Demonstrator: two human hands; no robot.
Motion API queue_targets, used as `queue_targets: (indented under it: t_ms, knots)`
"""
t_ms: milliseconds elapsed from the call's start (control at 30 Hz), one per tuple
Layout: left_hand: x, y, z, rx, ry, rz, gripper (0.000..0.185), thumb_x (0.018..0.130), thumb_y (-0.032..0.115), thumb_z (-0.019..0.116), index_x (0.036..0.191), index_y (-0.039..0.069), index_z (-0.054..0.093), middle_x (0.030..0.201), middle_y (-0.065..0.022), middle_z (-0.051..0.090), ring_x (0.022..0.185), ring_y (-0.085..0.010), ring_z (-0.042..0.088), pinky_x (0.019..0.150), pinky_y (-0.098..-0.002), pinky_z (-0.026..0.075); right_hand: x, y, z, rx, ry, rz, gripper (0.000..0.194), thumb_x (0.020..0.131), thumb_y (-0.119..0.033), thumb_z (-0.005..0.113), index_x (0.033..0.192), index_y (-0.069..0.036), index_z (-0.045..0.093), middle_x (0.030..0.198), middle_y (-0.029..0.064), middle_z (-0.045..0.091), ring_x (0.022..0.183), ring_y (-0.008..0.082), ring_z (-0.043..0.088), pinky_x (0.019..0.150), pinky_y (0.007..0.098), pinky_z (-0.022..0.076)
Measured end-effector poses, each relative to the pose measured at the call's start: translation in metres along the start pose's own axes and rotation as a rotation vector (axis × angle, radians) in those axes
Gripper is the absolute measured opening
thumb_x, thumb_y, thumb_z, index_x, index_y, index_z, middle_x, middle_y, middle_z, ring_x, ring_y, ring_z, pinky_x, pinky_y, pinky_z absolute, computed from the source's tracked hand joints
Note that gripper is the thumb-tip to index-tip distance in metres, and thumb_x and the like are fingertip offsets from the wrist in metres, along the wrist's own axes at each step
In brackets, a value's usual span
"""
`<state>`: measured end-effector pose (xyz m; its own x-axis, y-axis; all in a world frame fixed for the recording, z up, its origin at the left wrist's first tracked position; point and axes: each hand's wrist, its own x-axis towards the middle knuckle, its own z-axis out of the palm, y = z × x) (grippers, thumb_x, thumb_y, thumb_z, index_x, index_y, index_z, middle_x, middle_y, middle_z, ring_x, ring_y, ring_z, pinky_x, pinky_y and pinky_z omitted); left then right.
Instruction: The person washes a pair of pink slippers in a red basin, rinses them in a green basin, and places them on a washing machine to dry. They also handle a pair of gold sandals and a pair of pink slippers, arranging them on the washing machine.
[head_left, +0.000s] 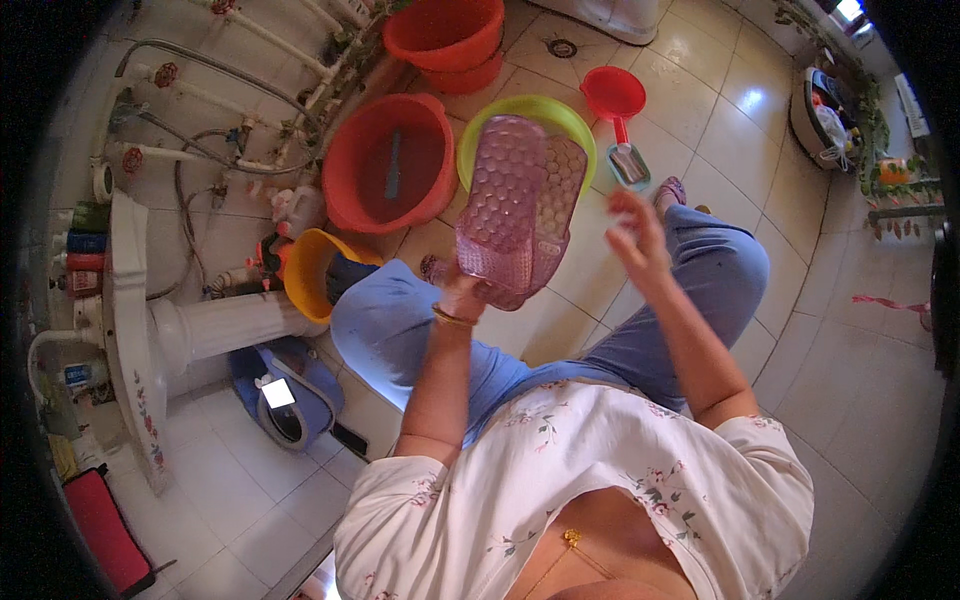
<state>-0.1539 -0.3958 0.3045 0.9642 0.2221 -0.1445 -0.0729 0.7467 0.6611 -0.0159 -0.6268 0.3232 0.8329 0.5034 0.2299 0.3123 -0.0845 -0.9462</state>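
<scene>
A pair of translucent purple bathroom slippers (510, 187) is in my left hand (463, 294), which grips them near the strap end. The bumpy soles face up, one slipper partly over the other. They hang above a yellow-green basin (469, 146) and hide much of it. My right hand (636, 238) is raised to the right, slightly blurred, fingers apart and holding nothing. Just beyond it on the tiles lie a small teal-rimmed dish (628, 166) and a red dipper (613, 91), the dipper's handle reaching the dish.
A red basin (337, 172) with dark water and a strip-like object stands left; more red basins (450, 45) stand behind. A yellow bucket (304, 277) with dark cloth sits by my left knee, beside a sink pedestal (232, 326). Pipes (202, 161) run along the wall.
</scene>
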Motion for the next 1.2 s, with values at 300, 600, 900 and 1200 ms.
queue_targets:
  t_ms: [300,600,900,1200]
  knots:
    - [0.022,0.085,0.026,1.021,-0.428,-0.264,0.042,0.066,0.008,0.064,0.107,-0.002,0.057,0.101,-0.0034,0.059,0.093,-0.0121,0.055,0.085,-0.0272,0.043,0.075,-0.080,-0.011,-0.542,-0.918,-0.261,0.085,0.064,-0.039,0.074,0.132,-0.005,0.037,0.129,0.0221,0.043,0.117,0.0351,0.045,0.097,0.0371,0.0374]
    - [0.054,0.106,0.035,0.760,-0.657,-0.553,0.046,0.075,0.019,0.054,0.115,-0.002,0.051,0.108,-0.0096,0.059,0.099,-0.0172,0.056,0.085,-0.0278,0.044,0.050,-0.053,0.024,0.388,-1.243,0.366,0.074,0.076,-0.023,0.064,0.136,0.001,0.028,0.125,0.0127,0.048,0.115,0.0204,0.046,0.097,0.0313,0.0363]
    - [0.011,-0.007,0.033,-0.154,-0.096,-0.296,0.058,0.092,0.049,0.036,0.136,0.012,0.031,0.133,-0.0031,0.042,0.122,-0.0256,0.041,0.102,-0.0460,0.031,0.030,-0.013,0.032,1.169,-0.234,0.640,0.053,0.080,-0.013,0.058,0.127,-0.002,0.038,0.120,0.0105,0.051,0.109,0.0229,0.052,0.094,0.0381,0.0408]
    - [0.007,-0.072,0.002,0.151,0.333,-0.057,0.048,0.088,0.027,0.056,0.128,0.007,0.039,0.121,-0.0082,0.050,0.110,-0.0209,0.049,0.092,-0.0345,0.041,0.000,0.028,0.076,0.644,-0.057,0.615,0.039,0.085,-0.018,0.056,0.119,-0.003,0.044,0.106,0.0075,0.057,0.096,0.0191,0.055,0.085,0.0331,0.0440]
